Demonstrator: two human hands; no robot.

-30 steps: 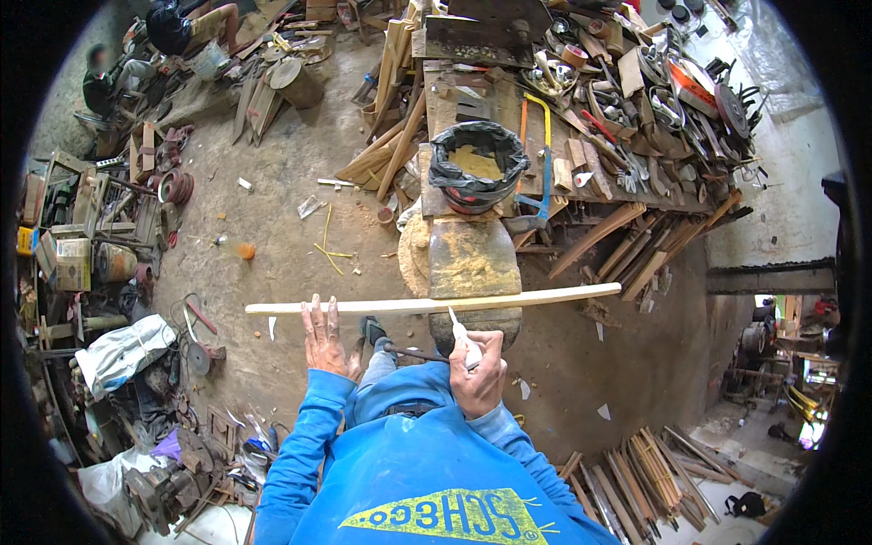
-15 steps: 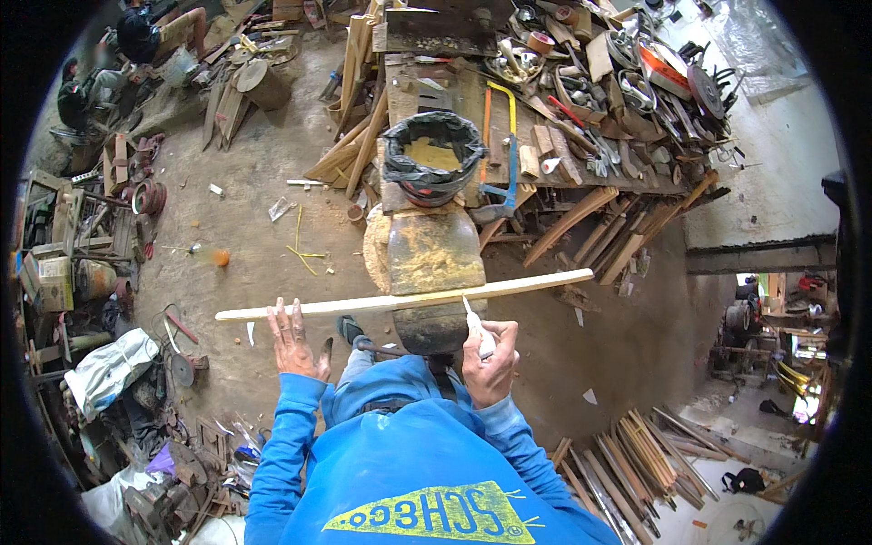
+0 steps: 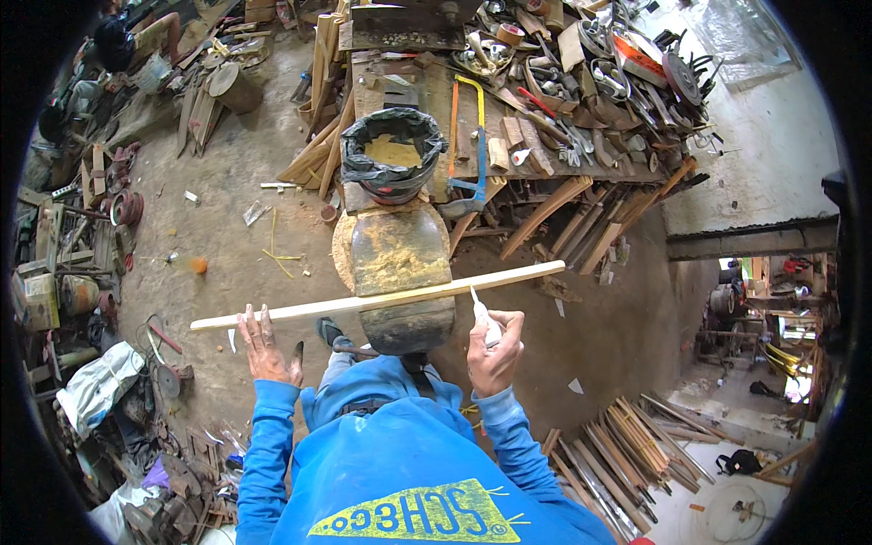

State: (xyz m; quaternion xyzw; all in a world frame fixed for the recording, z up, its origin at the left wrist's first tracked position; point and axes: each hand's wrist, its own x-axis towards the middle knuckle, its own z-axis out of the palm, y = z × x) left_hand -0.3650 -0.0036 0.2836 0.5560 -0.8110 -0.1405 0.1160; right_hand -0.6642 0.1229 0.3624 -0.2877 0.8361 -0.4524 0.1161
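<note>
A long pale wooden strip (image 3: 409, 297) lies crosswise over a worn, rounded wooden block (image 3: 409, 329), with both its ends jutting past the block. My left hand (image 3: 266, 352) is open, fingers spread and fingertips at the strip near its left end. In my right hand (image 3: 495, 354) is a small white squeeze bottle (image 3: 488, 325) with a narrow nozzle. The nozzle tip points at the strip's near edge, just right of the block. Whether anything flows from it is too small to see. Sawdust (image 3: 400, 259) covers the top of the block beyond the strip.
Past the block stands a bucket lined with black plastic (image 3: 392, 150), sawdust inside. Beside it on the cluttered workbench lies a hacksaw (image 3: 481, 136) among tools. Wood strips (image 3: 627, 445) are piled at lower right. Another person (image 3: 118, 41) sits at far left.
My right hand has moved the bottle rightward along the strip, past the block's right edge. My left hand keeps its place by the strip. The whole view has shifted slightly.
</note>
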